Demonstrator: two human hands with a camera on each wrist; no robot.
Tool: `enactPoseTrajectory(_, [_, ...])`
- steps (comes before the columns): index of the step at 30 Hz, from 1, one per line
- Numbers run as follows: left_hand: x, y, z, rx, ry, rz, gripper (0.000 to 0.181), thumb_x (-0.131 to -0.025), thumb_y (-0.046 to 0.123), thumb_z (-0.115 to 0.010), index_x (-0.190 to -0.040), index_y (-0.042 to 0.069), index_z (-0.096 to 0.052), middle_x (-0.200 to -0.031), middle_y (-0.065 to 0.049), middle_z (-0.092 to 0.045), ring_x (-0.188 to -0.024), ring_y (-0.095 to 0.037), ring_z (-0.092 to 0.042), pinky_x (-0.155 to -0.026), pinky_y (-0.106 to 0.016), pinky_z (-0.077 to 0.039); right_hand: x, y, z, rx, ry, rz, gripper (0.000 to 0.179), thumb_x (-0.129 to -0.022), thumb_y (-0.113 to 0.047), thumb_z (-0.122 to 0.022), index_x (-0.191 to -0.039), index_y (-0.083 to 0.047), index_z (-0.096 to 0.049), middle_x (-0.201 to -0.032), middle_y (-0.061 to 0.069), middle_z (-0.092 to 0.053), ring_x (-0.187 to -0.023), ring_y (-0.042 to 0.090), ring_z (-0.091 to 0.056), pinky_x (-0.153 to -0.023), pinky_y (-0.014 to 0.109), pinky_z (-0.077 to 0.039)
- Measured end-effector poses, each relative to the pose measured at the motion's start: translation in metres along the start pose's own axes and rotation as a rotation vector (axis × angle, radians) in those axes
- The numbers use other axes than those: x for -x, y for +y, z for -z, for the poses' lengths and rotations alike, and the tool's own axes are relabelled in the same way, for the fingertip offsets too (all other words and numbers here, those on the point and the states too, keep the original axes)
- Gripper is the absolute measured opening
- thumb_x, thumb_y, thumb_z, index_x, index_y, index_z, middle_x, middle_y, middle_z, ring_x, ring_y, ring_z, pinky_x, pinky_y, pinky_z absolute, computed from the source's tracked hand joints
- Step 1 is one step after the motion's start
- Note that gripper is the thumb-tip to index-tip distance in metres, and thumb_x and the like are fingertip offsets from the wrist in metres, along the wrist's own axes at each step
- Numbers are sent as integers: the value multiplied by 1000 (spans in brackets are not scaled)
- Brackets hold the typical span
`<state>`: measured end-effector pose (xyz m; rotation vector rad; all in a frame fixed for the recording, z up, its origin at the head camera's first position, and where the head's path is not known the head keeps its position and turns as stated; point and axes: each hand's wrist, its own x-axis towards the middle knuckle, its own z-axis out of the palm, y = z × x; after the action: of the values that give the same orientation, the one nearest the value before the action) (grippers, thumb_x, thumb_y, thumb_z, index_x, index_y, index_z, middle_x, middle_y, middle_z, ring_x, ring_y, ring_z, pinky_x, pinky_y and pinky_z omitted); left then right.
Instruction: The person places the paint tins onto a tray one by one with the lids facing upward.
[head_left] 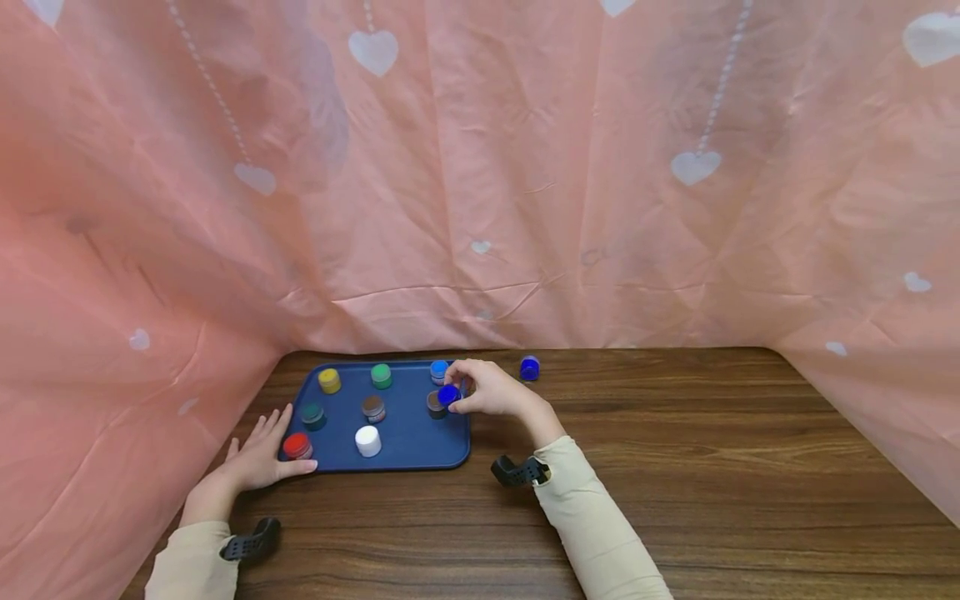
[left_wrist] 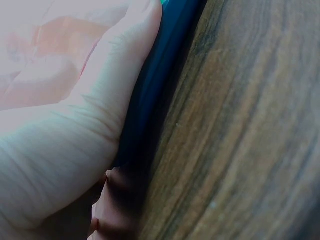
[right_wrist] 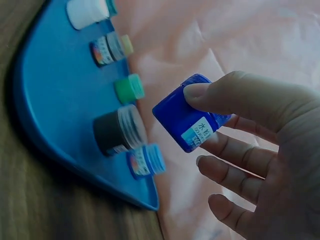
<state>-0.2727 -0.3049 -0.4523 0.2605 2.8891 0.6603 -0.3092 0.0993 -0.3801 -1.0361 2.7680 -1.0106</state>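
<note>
My right hand (head_left: 491, 390) pinches a dark blue paint jar (right_wrist: 185, 117) between thumb and fingers; its label shows in the right wrist view. The jar is held over the right part of a blue tray (head_left: 408, 454), above a dark brown paint jar (head_left: 435, 407). A light blue paint jar (head_left: 438, 372) stands just behind. My left hand (head_left: 258, 454) rests at the tray's front left corner with fingers spread along the left side. Its thumb lies straight along the front rim, near a red-lidded paint jar (head_left: 297, 446).
Also on the tray stand yellow (head_left: 329, 381), green (head_left: 381, 376), teal (head_left: 312, 415), brown (head_left: 373, 408) and white (head_left: 367, 441) paint jars. Another dark blue paint jar (head_left: 529, 367) is on the wooden table (head_left: 675, 467) right of the tray. A pink curtain (head_left: 525, 250) hangs behind.
</note>
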Motion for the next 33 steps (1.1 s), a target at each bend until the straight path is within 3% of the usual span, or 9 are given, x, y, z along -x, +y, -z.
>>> enactPoseTrajectory(10, [3, 1, -1, 14, 12, 0, 123, -75, 66, -70, -154, -3, -4, -155, -40, -5, -142, -59, 0, -101, -82, 6, -8, -13, -22, 72, -115, 5, 29, -78, -14, -79, -99, -13, -59, -91, 0, -62, -84, 12, -54, -75, 22, -46])
enactPoseTrajectory(17, [2, 3, 0, -27, 11, 8, 121, -77, 64, -70, -154, -4, -5, -155, -40, -6, -142, -59, -1, -101, -82, 4, -10, -20, -32, 103, -194, -27, 26, -80, -15, -79, -98, -13, -60, -91, 1, -64, -82, 9, -53, -75, 20, -46])
enactPoseTrajectory(33, [1, 2, 0, -38, 17, 5, 120, -78, 63, -69, -154, -3, -5, -155, -39, -6, -142, -59, -2, -101, -82, 3, -10, -20, -34, 228, -228, -20, 24, -79, -18, -81, -96, -15, -64, -94, 0, -66, -86, 11, -57, -78, 24, -47])
